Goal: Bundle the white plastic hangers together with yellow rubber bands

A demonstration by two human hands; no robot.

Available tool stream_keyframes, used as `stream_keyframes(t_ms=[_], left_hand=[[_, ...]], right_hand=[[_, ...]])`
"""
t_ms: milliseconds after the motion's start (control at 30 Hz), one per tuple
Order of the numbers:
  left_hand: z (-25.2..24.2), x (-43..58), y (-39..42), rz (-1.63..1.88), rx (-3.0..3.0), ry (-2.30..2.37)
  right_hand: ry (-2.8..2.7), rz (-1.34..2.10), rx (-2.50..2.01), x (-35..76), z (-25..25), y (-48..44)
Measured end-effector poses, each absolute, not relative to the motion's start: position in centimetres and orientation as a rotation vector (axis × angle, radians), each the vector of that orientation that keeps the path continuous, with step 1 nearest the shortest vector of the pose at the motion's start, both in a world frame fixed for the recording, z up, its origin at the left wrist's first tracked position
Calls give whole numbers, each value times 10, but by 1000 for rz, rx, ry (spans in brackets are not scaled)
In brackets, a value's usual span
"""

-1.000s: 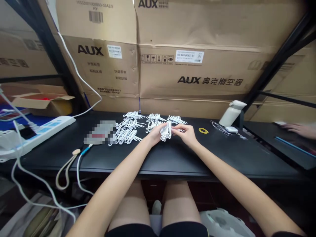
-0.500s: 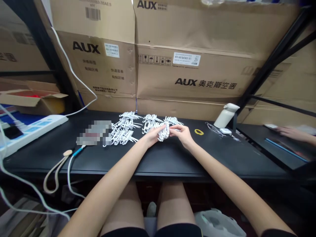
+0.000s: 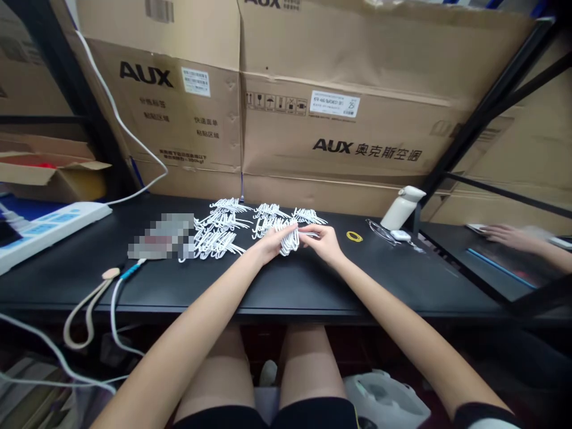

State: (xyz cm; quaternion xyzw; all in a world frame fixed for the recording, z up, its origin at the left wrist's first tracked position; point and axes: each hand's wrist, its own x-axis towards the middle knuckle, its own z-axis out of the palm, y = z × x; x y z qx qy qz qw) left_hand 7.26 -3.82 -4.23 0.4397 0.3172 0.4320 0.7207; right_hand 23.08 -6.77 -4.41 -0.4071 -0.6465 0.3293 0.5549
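White piles (image 3: 217, 243) of glossy, hook-ended strands line the smooth black desk (image 3: 286, 292) left of my left hand (image 3: 268, 245), which is clamped on a looped bundle (image 3: 290, 241). The bundle sits between my hands, folded curves toward me, its thin tails running rightward into the pinched fingers of my right hand (image 3: 325, 243); beyond lie a thin yellow ring (image 3: 348, 237) and a rounded, pale bottle (image 3: 401, 210).

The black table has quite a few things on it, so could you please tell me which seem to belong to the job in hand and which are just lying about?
Seemingly in the job:
hook bundle, between left hand and right hand
hook piles

Probably just lying about:
bottle
power strip
strap

Unclear: yellow ring, untouched.
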Motion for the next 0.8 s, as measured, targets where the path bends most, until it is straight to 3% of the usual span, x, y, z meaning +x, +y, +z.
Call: stream_keyframes(t_ms=[300,800], left_hand=[[-37,70,-43,970,1001,712],[-34,74,-45,1027,990,726]], right_hand=[[-1575,704,-925,232,-43,-70],[-1844,301,-960,231,-36,-76]])
